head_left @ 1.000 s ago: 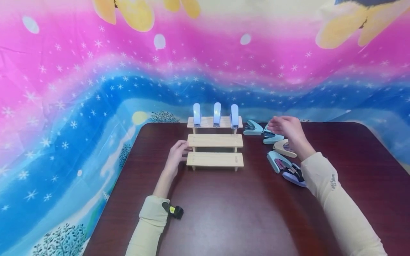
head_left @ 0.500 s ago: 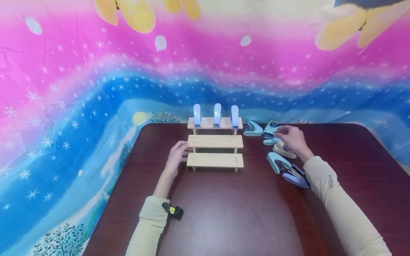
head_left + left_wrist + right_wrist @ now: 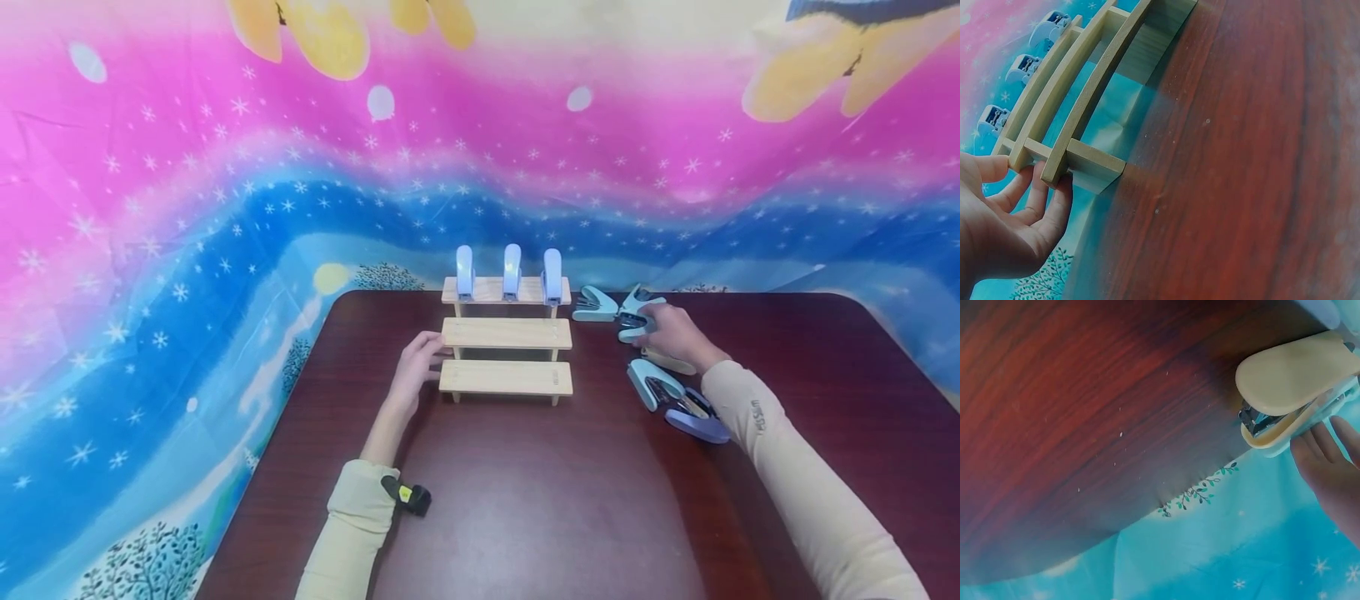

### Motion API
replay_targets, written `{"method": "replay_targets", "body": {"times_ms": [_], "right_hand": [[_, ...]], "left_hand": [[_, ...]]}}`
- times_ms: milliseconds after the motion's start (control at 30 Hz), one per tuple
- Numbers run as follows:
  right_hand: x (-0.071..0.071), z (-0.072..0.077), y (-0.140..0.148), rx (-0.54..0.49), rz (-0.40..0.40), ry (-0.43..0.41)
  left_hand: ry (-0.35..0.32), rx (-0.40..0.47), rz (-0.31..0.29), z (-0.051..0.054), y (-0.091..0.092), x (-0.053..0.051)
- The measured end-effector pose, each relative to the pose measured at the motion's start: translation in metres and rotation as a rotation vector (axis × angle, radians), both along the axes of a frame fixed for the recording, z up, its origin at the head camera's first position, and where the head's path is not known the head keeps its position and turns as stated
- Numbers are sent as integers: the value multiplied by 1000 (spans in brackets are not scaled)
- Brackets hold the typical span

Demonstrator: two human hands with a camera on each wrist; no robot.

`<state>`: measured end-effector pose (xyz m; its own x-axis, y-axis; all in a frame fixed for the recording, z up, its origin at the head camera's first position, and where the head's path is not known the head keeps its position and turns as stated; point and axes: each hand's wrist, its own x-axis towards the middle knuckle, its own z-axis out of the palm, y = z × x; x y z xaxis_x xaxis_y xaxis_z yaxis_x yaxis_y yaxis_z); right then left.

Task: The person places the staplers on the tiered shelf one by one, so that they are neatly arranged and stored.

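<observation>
In the head view my left hand holds the left end of a three-tier wooden stand. Up close in the left wrist view, my left thumb and curled fingers meet the ends of its shelves. Three lavender staplers stand in a row on the top shelf. On the right, my right hand grips a light-green stapler lying on the table, its fingers partly covering it. A cream stapler lies just beside that hand, mostly covered by it in the head view.
Another light-green stapler lies behind, close to the stand. Nearer the front, a further light-green stapler and a lavender stapler lie by the right sleeve. A patterned cloth hangs behind the dark red-brown table.
My right hand has come down from above the staplers onto the light-green one, its fingers closing in around it. The left hand stays at the stand.
</observation>
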<state>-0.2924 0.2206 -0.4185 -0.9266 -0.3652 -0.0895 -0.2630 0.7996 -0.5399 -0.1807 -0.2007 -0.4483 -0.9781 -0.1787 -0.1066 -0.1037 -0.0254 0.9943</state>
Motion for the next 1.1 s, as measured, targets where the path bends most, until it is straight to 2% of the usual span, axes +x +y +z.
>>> {"method": "replay_targets", "body": {"times_ms": [133, 333, 433, 533, 633, 700, 800, 900, 933, 1000, 1033, 1100], "right_hand": [[-1, -1, -1, 70, 24, 21], [-1, -4, -1, 151, 64, -8], [-4, -4, 1, 123, 63, -18], [-6, 0, 5, 46, 55, -49], [-6, 6, 9, -115, 11, -175], [-6, 9, 11, -280, -24, -288], [-8, 13, 14, -637, -75, -464], [-9, 18, 17, -1007, -63, -625], [-8, 20, 18, -1100, -58, -667], [-8, 24, 19, -1228, -42, -736], [-7, 26, 18, -1258, -36, -751], [-6, 28, 17, -1253, -35, -740]], "left_hand": [[3, 0, -1, 0, 0, 1], [-5, -1, 2, -1, 0, 1], [-7, -2, -1, -2, -1, 0], [-8, -1, -1, -1, -1, 0], [-7, 0, 0, -2, -1, -1], [-9, -2, -1, -2, -1, -1], [-12, -4, -2, -2, 0, -1], [-15, -8, 2, -1, 0, -1], [-15, -8, 3, -1, 0, -1], [-15, -11, 4, -2, 0, -1], [-15, -11, 4, -2, 0, -1], [-15, -9, 4, -2, 0, -1]]}}
